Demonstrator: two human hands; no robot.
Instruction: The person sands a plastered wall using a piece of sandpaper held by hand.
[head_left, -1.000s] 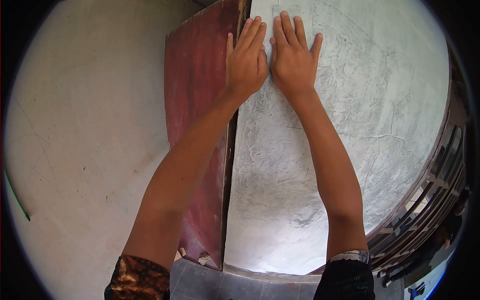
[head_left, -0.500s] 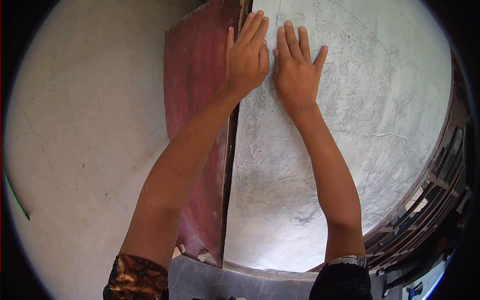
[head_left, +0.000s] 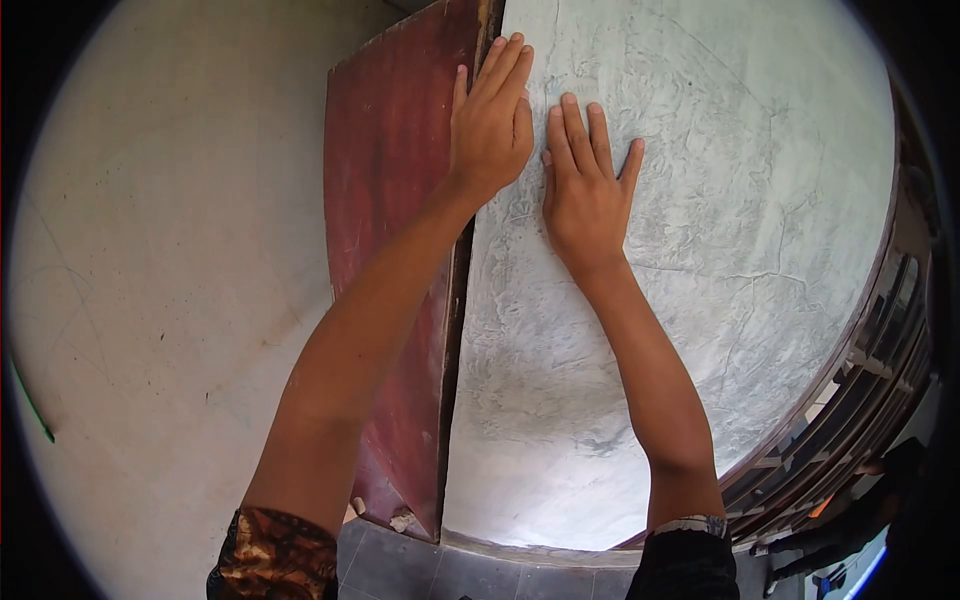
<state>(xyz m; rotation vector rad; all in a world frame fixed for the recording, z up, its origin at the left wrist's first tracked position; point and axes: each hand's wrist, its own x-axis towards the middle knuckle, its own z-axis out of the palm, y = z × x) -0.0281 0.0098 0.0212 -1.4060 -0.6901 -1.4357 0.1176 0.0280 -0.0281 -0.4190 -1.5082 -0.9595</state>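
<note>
My left hand [head_left: 490,130] lies over the dark vertical gap where a red-brown wooden panel [head_left: 390,150] meets a grey-white plastered wall [head_left: 690,330]. Its fingers are stretched upward, with the fingertips resting by the wall's left edge. My right hand [head_left: 587,205] is flat on the plaster just to the right and a little lower, fingers spread. At its fingertips a faint pale, thin rectangular patch [head_left: 583,88] shows against the wall; what lies beneath the palm is hidden. Cracks and rough trowel marks run across the plaster.
A plain beige wall [head_left: 170,250] fills the left side, with a thin green strip [head_left: 32,405] at its edge. Grey floor tiles [head_left: 480,575] lie below. At right are dark slatted frames [head_left: 830,420] and a person in dark clothes [head_left: 880,510].
My right hand has slid down the plaster, and the pale patch at its fingertips has come down with it. My left hand has barely shifted.
</note>
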